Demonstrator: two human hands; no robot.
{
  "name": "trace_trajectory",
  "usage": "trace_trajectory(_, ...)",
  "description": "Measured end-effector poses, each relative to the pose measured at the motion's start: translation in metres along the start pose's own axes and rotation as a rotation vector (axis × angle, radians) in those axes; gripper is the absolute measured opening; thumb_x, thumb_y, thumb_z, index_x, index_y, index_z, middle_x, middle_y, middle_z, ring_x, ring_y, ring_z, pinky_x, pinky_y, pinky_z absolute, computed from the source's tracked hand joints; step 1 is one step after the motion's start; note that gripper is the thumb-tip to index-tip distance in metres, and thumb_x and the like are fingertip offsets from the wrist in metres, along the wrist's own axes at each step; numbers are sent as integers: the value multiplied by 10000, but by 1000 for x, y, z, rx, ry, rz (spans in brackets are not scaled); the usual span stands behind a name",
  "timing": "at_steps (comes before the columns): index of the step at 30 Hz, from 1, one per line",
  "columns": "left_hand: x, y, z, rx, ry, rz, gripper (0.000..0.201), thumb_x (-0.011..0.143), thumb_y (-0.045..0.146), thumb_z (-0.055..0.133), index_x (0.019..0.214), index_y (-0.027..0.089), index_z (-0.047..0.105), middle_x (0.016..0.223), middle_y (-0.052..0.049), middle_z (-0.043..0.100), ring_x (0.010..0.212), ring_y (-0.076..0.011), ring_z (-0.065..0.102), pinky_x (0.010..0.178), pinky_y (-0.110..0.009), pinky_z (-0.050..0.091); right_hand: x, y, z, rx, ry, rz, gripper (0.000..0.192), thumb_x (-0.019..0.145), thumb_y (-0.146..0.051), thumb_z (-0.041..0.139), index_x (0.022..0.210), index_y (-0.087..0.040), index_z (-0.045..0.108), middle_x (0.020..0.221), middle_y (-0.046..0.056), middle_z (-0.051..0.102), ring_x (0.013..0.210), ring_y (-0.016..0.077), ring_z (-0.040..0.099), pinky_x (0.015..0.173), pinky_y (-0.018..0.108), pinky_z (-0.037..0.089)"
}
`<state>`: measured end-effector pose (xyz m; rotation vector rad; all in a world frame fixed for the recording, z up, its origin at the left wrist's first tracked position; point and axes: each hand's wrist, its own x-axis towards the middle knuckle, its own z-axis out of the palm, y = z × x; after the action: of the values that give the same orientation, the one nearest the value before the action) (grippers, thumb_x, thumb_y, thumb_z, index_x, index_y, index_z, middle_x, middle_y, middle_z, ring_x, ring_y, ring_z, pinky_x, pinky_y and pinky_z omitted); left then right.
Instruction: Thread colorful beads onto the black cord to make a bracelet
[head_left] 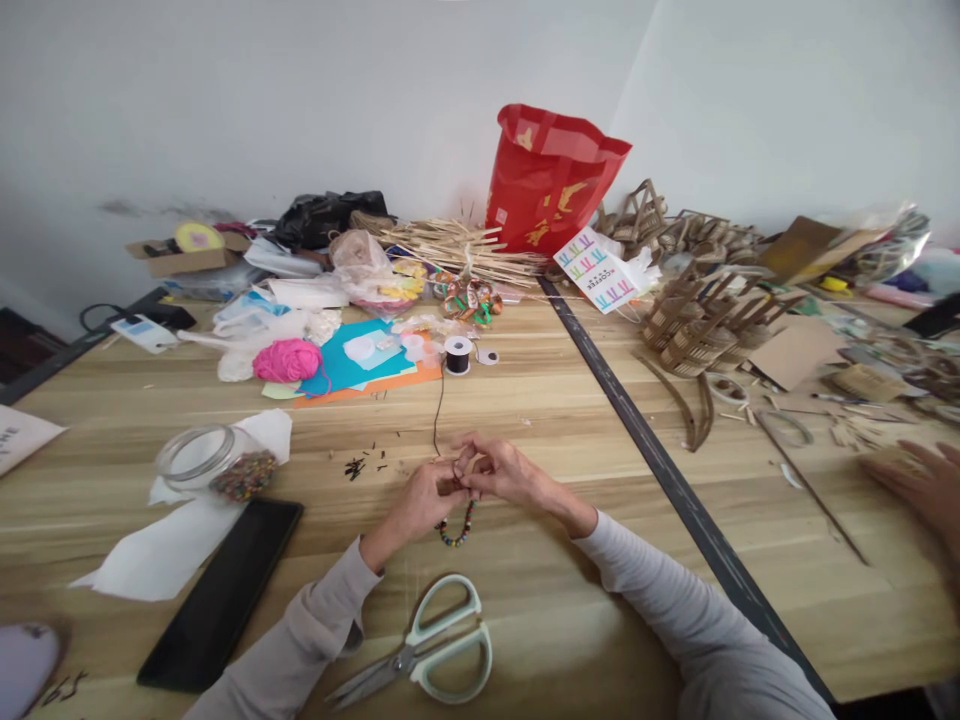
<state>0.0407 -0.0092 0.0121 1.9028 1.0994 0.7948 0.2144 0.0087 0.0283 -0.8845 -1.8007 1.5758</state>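
Between both hands (469, 480), multicoloured bead string (457, 530) dangles.

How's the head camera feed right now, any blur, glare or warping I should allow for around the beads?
Head view: soft, even light, no glare; hands throw only faint shadows. The left hand, right hand and bead strand are sharp. Wide-angle warping bends the table seam and stretches the edges; another person's hand at right is blurred.

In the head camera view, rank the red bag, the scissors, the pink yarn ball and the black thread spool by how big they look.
1. red bag
2. scissors, though they lie nearest the camera, so unsure
3. pink yarn ball
4. black thread spool
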Motion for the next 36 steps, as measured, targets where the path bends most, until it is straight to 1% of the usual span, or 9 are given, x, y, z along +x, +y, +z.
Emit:
trace_trajectory(4, -2, -6, 0, -7, 83, -46, 89, 692, 126, 596, 653, 142, 676, 677, -27, 690, 684, -177, 615, 671, -251, 459, 2, 5, 3, -133, 107, -49, 474, 741, -233, 664, 1153, -217, 430, 984, 7, 501, 559, 47, 552, 476, 169, 417)
trace_trajectory(11, -4, -10, 1, -81, 94, -65, 92, 698, 174, 613, 642, 125, 667, 665, -40, 678, 644, -172, 601, 608, -245, 448, 2, 0, 12, -518, 176, -160, 275, 755, -240, 714, 907, -189, 491, 745, -35, 533, 602, 90, 511, 561, 197, 394)
trace_trajectory(16, -5, -10, 3, -39, 111, -45, 134, 713, 152, 580, 604, 127, 654, 682, -39, 667, 680, -171, 611, 627, -238, 450, 7, -6, 20, -727, 160, -247, 103, 831, -181, 629, 844, -171, 528, 789, 21, 582, 718, 138, 549, 651, 232, 407)
trace_trajectory(18, -6, -12, 3, -22, 120, -45, 148, 730, 180, 597, 605, 128, 657, 712, -50, 674, 710, -182, 623, 640, -244, 458, 9, -6, 21, -729, 141, -269, 36, 860, -146, 573, 846, -166, 546, 811, 35, 595, 743, 142, 560, 679, 236, 414)
trace_trajectory(21, -8, -12, 0, -18, 109, -43, 92, 735, 179, 621, 687, 136, 686, 780, -52, 702, 754, -195, 641, 676, -258, 474, 9, -8, 19, -635, 118, -266, 55, 870, -131, 542, 842, -164, 575, 805, 30, 604, 724, 127, 563, 672, 220, 416)
trace_trajectory(25, -13, -11, -9, 7, 92, -21, 73, 752, 171, 640, 713, 157, 700, 831, -55, 728, 816, -205, 649, 775, -291, 471, 7, -9, 12, -459, 113, -136, 41, 843, -148, 560, 824, -153, 595, 685, -14, 587, 601, 90, 519, 588, 186, 391)
trace_trajectory(28, -18, -13, -18, 70, 122, -33, 85, 761, 173, 647, 697, 160, 702, 724, -45, 709, 726, -191, 632, 748, -299, 460, 6, -8, 3, -388, 82, -64, 45, 815, -134, 555, 824, -137, 599, 635, -31, 568, 575, 80, 495, 564, 177, 375)
trace_trajectory(32, -25, -18, -28, 96, 140, -4, 79, 764, 146, 635, 719, 162, 698, 736, -46, 704, 752, -189, 628, 750, -295, 455, 5, -9, -8, -432, 20, -36, 75, 802, -137, 557, 833, -132, 625, 696, -16, 595, 604, 78, 482, 575, 180, 365)
trace_trajectory(36, -31, -22, -33, 131, 89, 3, 54, 754, 155, 659, 732, 161, 709, 742, -49, 694, 768, -194, 617, 762, -307, 450, 2, -16, -18, -415, -76, -6, 75, 817, -166, 557, 798, -126, 617, 660, -21, 561, 585, 75, 460, 573, 187, 359)
